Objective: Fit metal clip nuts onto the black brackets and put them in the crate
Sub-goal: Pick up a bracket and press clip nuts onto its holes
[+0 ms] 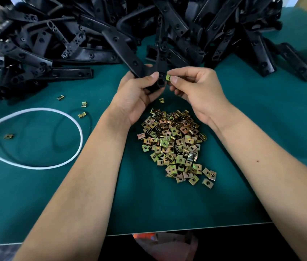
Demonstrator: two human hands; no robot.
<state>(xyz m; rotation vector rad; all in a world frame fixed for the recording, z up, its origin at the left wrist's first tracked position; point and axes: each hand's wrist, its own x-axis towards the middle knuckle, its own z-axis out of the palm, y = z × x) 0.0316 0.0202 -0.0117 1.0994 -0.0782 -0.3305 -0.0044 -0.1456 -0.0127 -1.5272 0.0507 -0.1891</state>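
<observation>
Both forearms are reaching forward over the green table mat (36, 194), bare to the elbow, with the hands meeting just beyond a heap of clip nuts. The left hand (135, 91) is curling around the near end of one black bracket (128, 53), thumb pressing on top and fingers wrapping underneath; the bracket is slanting up and away to the left from that grip, its far end lying among the others. The right hand (196, 87) is pinching a single clip nut (168, 77) between thumb and forefinger, holding it right at the edge of the bracket's near end, touching or just short of it; which of the two cannot be told. The other fingers of that hand are folding loosely inward.

One bracket is in hand and one nut is being pinched. To the left of the left hand, four stray nuts (82, 104) are lying apart on the mat. One more loose nut (161, 100) is sitting just below the hands. Between the two wrists and forearms, the pile of clip nuts (175, 146), brass-coloured and too many to count, is spreading toward the person.

Left of the left forearm, a white cable (77, 127) is looping across the mat. Beyond both hands, a great heap of black brackets (214, 25) is stretching across the far side, crowding close behind the fingers.
</observation>
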